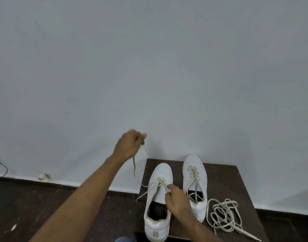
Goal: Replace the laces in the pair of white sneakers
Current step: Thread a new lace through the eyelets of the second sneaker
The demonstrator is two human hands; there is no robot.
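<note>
Two white sneakers stand side by side on a dark wooden table, toes toward the wall. The left sneaker has a beige lace partly threaded through its lower eyelets. My left hand is raised up and to the left, gripping one end of that lace, which hangs in a loose curve down to the shoe. On the left sneaker's tongue, my right hand pinches the lace at the eyelets. The right sneaker is laced along its front, with loose ends over its opening.
A loose pile of beige laces lies on the table right of the sneakers. A pale wall rises just behind the table. Dark wooden floor spreads to the left, with a cable and small debris by the skirting.
</note>
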